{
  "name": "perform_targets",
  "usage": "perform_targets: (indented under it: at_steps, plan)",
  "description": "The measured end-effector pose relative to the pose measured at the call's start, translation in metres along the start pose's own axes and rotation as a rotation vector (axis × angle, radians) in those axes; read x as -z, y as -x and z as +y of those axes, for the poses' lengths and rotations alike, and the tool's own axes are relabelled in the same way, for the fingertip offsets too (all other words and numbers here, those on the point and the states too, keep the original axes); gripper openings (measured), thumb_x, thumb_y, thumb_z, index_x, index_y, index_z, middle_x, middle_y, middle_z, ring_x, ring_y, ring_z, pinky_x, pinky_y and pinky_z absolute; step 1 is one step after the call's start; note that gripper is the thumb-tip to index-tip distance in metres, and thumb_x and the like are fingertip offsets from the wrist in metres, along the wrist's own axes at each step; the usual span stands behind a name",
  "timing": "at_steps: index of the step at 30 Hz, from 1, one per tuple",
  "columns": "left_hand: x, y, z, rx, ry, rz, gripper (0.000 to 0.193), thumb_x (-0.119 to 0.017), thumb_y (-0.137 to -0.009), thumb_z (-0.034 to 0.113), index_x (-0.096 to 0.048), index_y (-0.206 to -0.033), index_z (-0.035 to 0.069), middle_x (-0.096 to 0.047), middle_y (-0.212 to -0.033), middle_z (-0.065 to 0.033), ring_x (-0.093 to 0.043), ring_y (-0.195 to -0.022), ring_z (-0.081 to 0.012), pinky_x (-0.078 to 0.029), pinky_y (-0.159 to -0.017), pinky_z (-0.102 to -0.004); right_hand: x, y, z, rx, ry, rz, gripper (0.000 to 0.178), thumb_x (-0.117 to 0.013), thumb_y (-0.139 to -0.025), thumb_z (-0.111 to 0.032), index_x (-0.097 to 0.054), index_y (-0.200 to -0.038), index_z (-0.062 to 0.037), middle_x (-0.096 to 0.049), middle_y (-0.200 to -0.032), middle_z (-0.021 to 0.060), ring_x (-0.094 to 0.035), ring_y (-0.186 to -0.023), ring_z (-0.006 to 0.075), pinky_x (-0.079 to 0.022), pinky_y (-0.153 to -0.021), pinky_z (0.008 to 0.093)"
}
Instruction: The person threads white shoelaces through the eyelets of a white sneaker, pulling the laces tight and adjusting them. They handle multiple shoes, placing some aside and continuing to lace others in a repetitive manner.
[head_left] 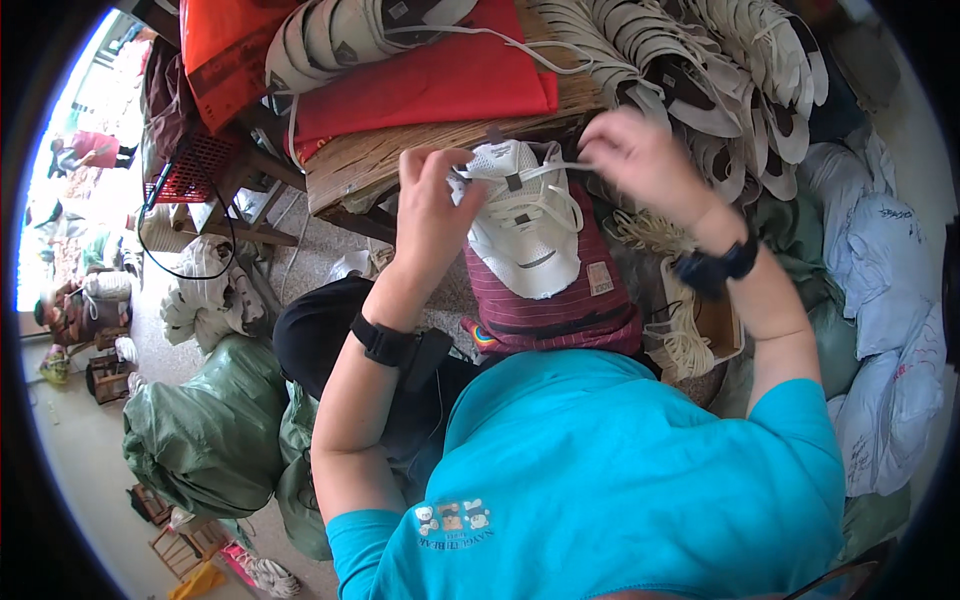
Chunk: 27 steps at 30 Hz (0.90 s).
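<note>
A white mesh shoe upper (525, 255) lies on a maroon striped bag (555, 325) against my front, its toe pointing toward me. My left hand (435, 200) has its fingers curled over the upper's left edge, thumb against it. To the right, my right hand (650, 165) is slightly blurred and pinches the end of a white shoelace (572, 165), drawn out sideways from the upper. More lace loops loosely over the upper's right side. The lace passes through the upper near its ankle opening.
Ahead is a wooden table (360, 165) with a red sheet (430, 90) and nested shoe uppers (330, 45). Rows of uppers (690, 70) fill its right part. Bundled laces (685, 330) hang at right, near white sacks (870, 270). Green sacks (215, 420) stand left.
</note>
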<state>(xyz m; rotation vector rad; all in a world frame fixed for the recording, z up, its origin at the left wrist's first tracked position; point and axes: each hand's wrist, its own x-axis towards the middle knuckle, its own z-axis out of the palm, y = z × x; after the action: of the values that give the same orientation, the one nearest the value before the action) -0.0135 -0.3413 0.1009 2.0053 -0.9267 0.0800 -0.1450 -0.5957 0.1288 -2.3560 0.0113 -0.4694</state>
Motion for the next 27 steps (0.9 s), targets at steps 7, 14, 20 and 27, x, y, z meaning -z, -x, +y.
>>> perform_targets:
  at_steps: [7,14,20,27]
  plan:
    - [0.001,-0.005,0.002,0.020,-0.002,-0.136,0.020,-0.069,-0.083,0.011,-0.057,-0.098,0.005,-0.058,-0.093,-0.0152,-0.062,-0.076,-0.0321,-0.052,-0.070,-0.0398,-0.051,0.014,-0.025,-0.082,0.058,-0.196,0.021,-0.071,-0.084,-0.015,-0.056,-0.089,-0.0010,-0.059,-0.086,0.0091,-0.063,-0.076,0.0212,-0.050,-0.067,0.0344]
    - [0.014,0.015,0.004,0.081,-0.009,-0.065,0.014,-0.062,-0.084,0.007,-0.057,-0.097,0.008,-0.062,-0.069,-0.0139,-0.064,-0.064,-0.0327,-0.050,-0.059,-0.0407,-0.035,0.008,-0.033,-0.235,0.013,-0.134,0.021,-0.069,-0.084,-0.012,-0.053,-0.095,-0.0040,-0.060,-0.079,0.0065,-0.061,-0.067,0.0172,-0.048,-0.060,0.0323]
    - [0.076,0.027,-0.026,0.230,-0.113,0.016,0.024,-0.058,-0.084,0.006,-0.060,-0.107,0.010,-0.058,-0.069,-0.0103,-0.060,-0.060,-0.0267,-0.049,-0.058,-0.0373,-0.011,-0.007,-0.046,-0.493,-0.669,-0.295,0.011,-0.064,-0.094,-0.009,-0.058,-0.102,-0.0058,-0.060,-0.085,-0.0020,-0.049,-0.062,0.0006,-0.042,-0.053,0.0164]
    - [0.142,0.029,-0.068,0.237,-0.401,0.221,0.023,-0.054,-0.088,0.007,-0.060,-0.110,0.012,-0.062,-0.073,-0.0134,-0.064,-0.064,-0.0303,-0.051,-0.061,-0.0407,-0.036,-0.015,-0.018,-0.051,-0.100,-0.133,0.014,-0.066,-0.090,-0.008,-0.061,-0.103,-0.0033,-0.058,-0.091,0.0017,-0.058,-0.076,0.0110,-0.048,-0.064,0.0272]
